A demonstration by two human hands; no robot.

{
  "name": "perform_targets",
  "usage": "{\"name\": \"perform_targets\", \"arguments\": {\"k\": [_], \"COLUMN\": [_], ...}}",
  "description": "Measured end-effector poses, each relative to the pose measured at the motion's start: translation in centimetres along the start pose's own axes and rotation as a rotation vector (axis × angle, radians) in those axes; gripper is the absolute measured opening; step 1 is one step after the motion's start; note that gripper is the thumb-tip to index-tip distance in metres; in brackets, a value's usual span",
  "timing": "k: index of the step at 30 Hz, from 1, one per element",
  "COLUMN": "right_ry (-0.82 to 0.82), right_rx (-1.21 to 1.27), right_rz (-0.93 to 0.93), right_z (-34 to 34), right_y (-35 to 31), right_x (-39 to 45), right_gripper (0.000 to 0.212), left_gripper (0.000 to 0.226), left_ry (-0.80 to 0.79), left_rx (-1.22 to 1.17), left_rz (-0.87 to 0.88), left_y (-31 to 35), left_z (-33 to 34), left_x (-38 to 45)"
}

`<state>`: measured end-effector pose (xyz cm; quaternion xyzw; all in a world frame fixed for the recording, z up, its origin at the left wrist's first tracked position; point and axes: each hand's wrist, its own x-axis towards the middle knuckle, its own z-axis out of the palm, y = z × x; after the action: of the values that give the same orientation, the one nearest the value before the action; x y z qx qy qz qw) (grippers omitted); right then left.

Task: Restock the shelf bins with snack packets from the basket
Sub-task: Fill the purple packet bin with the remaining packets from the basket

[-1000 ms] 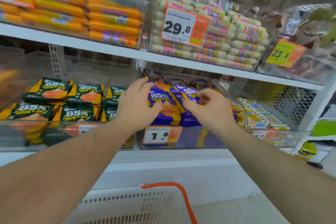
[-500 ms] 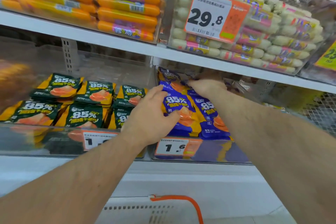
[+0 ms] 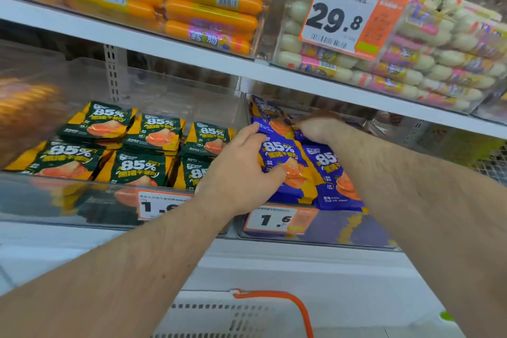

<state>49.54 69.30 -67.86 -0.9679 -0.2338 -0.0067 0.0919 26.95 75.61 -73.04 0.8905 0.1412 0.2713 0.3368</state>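
Purple snack packets [image 3: 282,162] lie in overlapping rows inside a clear plastic bin [image 3: 343,230] on the lower shelf, as a person tidies them with both hands. Within the last second the right hand [image 3: 318,126] has moved from the front of the pile to the back of the bin, where it now rests among the rear packets; its fingers are hidden, so whether its grip is closed on a packet cannot be told. The left hand [image 3: 244,170] has stayed on the front packet, fingers nearly straight and thumb pressing its printed face, with nothing enclosed. The shift suggests the bin's stock is being pushed back and squared up, not newly added to, with the next load likely to come from the basket.

The packets are flat, glossy foil pouches with crimped edges, slippery-looking and prone to slide. Beside them, green packets [image 3: 142,145] of the same shape fill the neighbouring bin. Orange-bordered price tags [image 3: 277,218] are fixed to the bin fronts. On the shelf above sit smooth orange sausages [image 3: 211,3] and pale sausage sticks [image 3: 411,68] in clear bins. Below, a white perforated basket [image 3: 227,318] with an orange handle [image 3: 290,302] waits, its contents out of view.
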Motion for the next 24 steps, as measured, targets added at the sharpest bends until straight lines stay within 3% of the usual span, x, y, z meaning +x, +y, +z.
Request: {"name": "perform_targets", "arguments": {"k": [5,8,11,14,16,19,22,24], "right_ry": [0.112,0.287,0.508,0.629,0.595,0.388,0.099,-0.098], "right_rx": [-0.022,0.029,0.223,0.435,0.616,0.738,0.612,0.451], "right_rz": [-0.022,-0.121,-0.264,-0.357,-0.39,-0.374,-0.355,-0.363], "right_z": [-1.2,-1.9,-1.5,0.3,3.3,10.0,17.2,21.7], "right_y": [-0.1,-0.5,-1.7,-3.1,-3.6,-3.8,-3.8,-3.5], "right_x": [-2.9,-7.4,-12.5,-18.2,-21.4,-24.8,-26.9,-28.0], "right_gripper": [0.051,0.044,0.042,0.049,0.046,0.044,0.049,0.049], "left_gripper": [0.07,0.074,0.075,0.072,0.071,0.065,0.068,0.07], "left_ry": [-0.023,0.007,0.073,0.119,0.047,-0.237,-0.599,-0.76], "left_rx": [0.007,0.03,0.073,0.177,0.24,0.313,0.468,0.519], "left_rz": [-0.008,0.023,0.133,0.349,0.424,0.321,0.077,-0.057], "left_y": [0.4,0.8,1.3,1.5,0.3,-2.5,-6.0,-7.9], "left_z": [-0.3,-0.7,-1.4,-2.4,-2.8,-3.9,-4.7,-4.8], "left_x": [0.0,-0.2,-1.6,-5.2,-8.6,-13.5,-16.8,-18.1]}}
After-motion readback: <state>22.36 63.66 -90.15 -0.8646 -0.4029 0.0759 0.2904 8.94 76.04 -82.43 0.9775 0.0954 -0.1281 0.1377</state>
